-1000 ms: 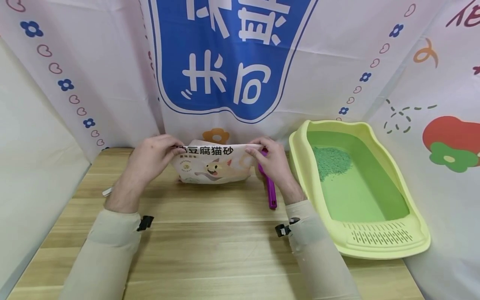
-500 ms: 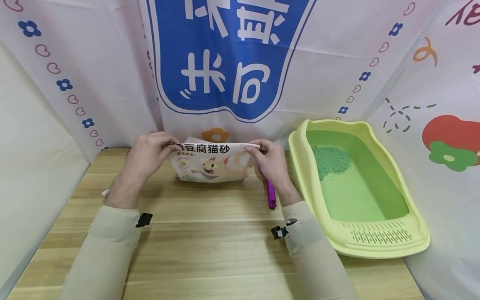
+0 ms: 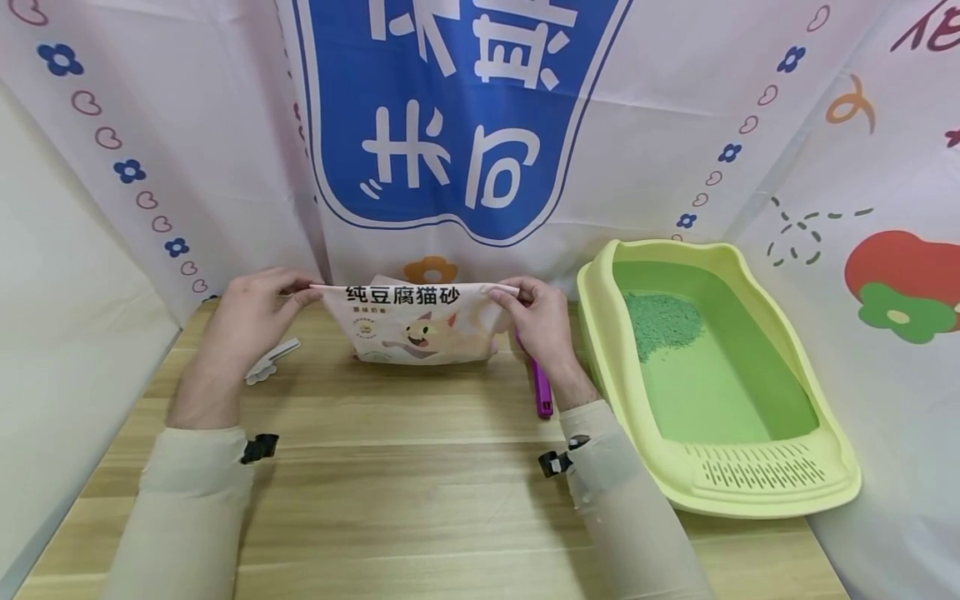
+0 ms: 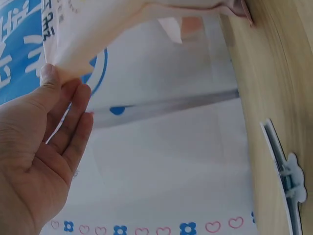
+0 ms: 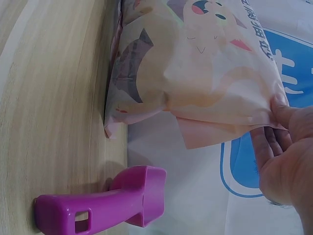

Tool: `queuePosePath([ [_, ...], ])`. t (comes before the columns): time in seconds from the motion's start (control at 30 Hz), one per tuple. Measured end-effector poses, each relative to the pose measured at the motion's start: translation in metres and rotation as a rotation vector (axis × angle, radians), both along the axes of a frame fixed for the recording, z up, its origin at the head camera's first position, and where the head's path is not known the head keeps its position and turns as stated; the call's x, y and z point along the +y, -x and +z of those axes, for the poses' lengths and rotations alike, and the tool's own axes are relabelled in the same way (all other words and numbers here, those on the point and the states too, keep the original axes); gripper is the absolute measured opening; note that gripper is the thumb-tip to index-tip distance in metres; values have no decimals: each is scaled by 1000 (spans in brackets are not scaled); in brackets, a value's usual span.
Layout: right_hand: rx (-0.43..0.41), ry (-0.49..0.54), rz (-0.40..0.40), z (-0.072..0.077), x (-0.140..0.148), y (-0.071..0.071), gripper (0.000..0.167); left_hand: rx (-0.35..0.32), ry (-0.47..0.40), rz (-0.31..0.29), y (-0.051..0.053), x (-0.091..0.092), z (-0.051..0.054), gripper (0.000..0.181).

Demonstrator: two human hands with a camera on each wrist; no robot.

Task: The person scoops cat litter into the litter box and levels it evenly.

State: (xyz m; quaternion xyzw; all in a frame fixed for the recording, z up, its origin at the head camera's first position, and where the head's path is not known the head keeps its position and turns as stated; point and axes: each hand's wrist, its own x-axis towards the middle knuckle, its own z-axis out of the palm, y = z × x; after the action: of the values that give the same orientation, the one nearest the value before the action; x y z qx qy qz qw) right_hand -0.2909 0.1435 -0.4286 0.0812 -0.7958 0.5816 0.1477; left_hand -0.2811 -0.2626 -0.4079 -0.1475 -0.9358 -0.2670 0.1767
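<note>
A pale pink cat litter bag (image 3: pixel 420 329) with a cartoon cat stands upright at the back of the table. My left hand (image 3: pixel 258 312) pinches its upper left corner between thumb and fingers, and the left wrist view shows that corner (image 4: pixel 68 68) drawn out to a point. At the upper right corner, my right hand (image 3: pixel 542 321) pinches the bag's top edge. Between the hands the top edge runs straight. A white sealing clip (image 3: pixel 272 361) lies on the table beside my left wrist. Next to the bag, below my right hand, lies a purple scoop (image 5: pixel 117 200).
To the right stands a yellow-green litter box (image 3: pixel 840 467) with green granules (image 3: pixel 663 323) at its far left. A printed curtain (image 3: pixel 450 200) hangs right behind the bag. The wooden table (image 3: pixel 405 500) stretches toward me.
My left hand has moved left along the bag's top edge to its corner, uncovering the first printed character and the white clip. The right hand stays on its corner, having shifted slightly left.
</note>
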Motion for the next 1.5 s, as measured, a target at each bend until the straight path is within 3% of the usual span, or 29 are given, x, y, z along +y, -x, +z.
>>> queuePosePath([
  [0.27, -2, 2, 0, 1, -1, 0, 18, -215, 77, 70, 2, -26, -12, 33],
  [0.53, 1, -8, -1, 1, 0, 0, 18, -314, 165, 109, 2, -52, -31, 31],
  [0.63, -2, -8, -1, 1, 0, 0, 19, -388, 207, 113, 3, -64, -35, 35],
  [0.83, -2, -15, -6, 0, 1, 0, 18, -568, 193, 106, 5, -81, -43, 53],
  [0.97, -4, -4, -4, 0, 1, 0, 19, -649, 169, 109, 7, -87, -50, 61],
  [1.23, -5, 1, -1, -1, 2, 1, 19, -734, 200, 88, 13, -89, -60, 63],
  [1.5, -18, -12, -7, 0, 1, 1, 20, -761, 194, 98, 13, -88, -61, 57],
])
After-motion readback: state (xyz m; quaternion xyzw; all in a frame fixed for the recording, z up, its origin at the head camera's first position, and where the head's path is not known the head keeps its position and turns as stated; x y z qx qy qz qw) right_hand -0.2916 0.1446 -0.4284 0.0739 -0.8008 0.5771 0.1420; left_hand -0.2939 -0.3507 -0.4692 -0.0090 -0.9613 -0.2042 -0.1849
